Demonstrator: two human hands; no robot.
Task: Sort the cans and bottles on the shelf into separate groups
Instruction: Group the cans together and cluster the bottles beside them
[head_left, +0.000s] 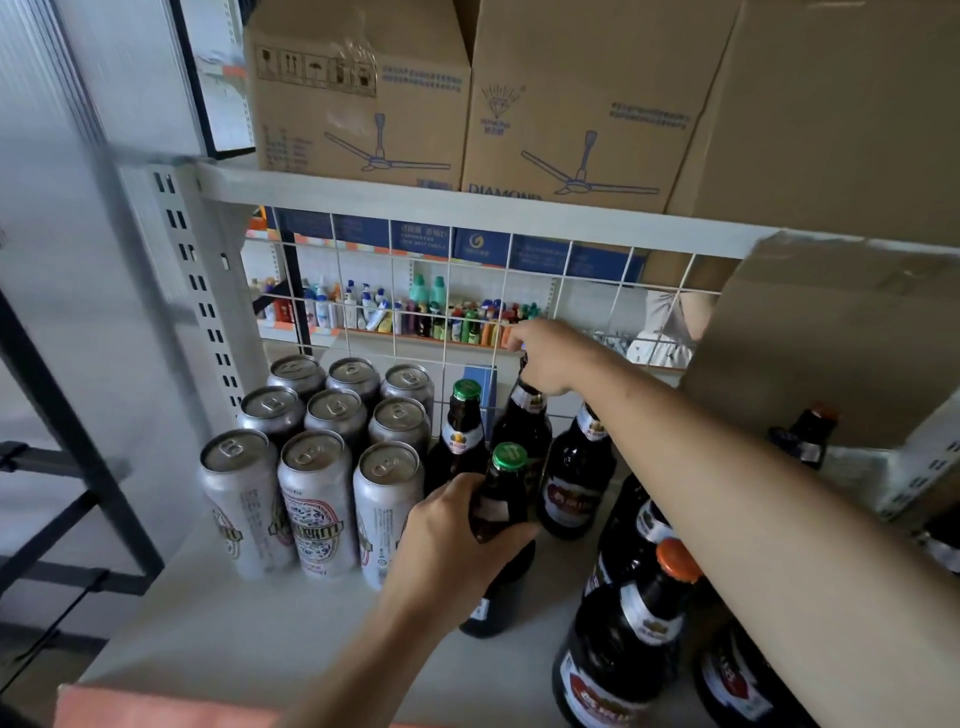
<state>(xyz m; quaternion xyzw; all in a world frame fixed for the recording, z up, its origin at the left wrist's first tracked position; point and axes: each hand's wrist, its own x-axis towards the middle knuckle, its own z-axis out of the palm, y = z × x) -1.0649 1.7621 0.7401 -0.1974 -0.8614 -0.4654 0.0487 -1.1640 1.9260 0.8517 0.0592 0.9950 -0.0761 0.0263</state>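
Observation:
Several silver cans (317, 447) stand in a tight block on the left of the white shelf (249, 629). Dark glass bottles stand to their right. My left hand (447, 545) grips the neck of a green-capped bottle (506, 467) at the front of that group. My right hand (545, 353) holds the top of a taller dark bottle (524, 415) further back, covering its cap. Another green-capped bottle (462, 426) stands beside the cans. An orange-capped bottle (628, 623) and more dark bottles stand at the right front, partly under my right forearm.
A wire grid (467, 291) backs the shelf; small colourful bottles show on a far shelf through it. Cardboard boxes (571, 98) fill the shelf above. A brown box (831, 338) overhangs at the right. The upright post (202, 291) stands at the left.

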